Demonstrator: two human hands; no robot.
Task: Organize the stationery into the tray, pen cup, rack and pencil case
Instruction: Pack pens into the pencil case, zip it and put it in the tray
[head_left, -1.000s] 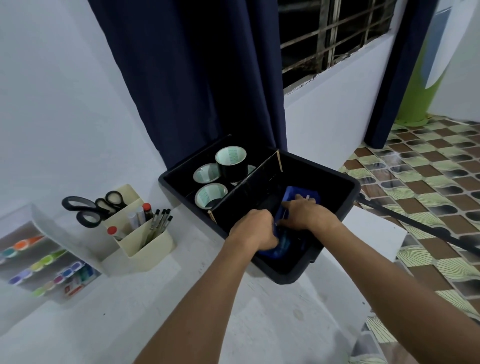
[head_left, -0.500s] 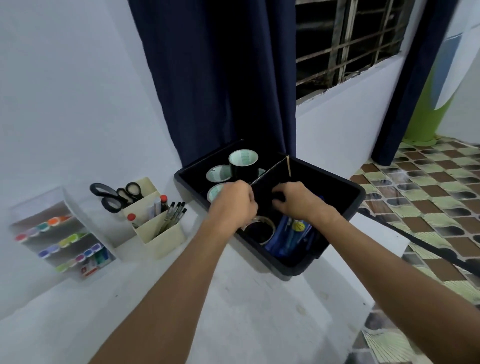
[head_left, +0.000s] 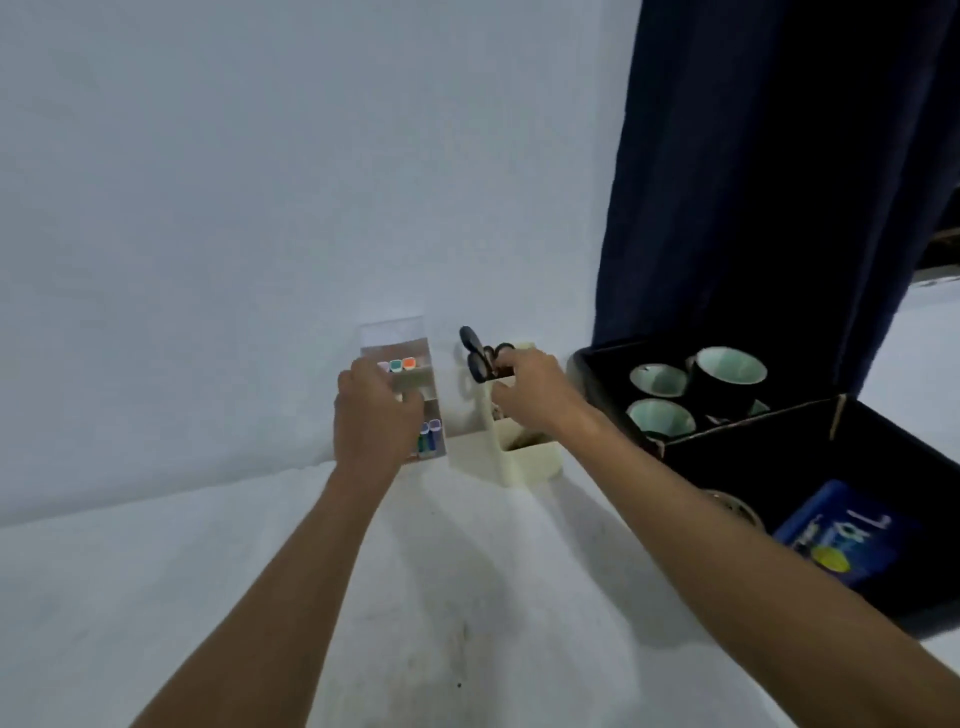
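A clear marker rack (head_left: 393, 336) with coloured markers (head_left: 402, 365) stands against the wall. My left hand (head_left: 373, 418) grips its front. Right beside it is a cream pen cup (head_left: 525, 461) holding black scissors (head_left: 477, 352). My right hand (head_left: 531, 396) is closed over the cup's top, fingers touching the scissors' handles. The black tray (head_left: 587, 371) sits at the right with three tape rolls (head_left: 660, 380) in its far compartment. A blue pencil case (head_left: 841, 538) and another tape roll (head_left: 733, 508) lie in its near compartment.
Everything rests on a white tabletop (head_left: 441, 597) against a white wall. A dark blue curtain (head_left: 769, 182) hangs behind the tray. My forearms cross the middle of the table.
Both hands left the tray and moved left to the rack and the pen cup. The view turned left, so the tray now sits at the right edge.
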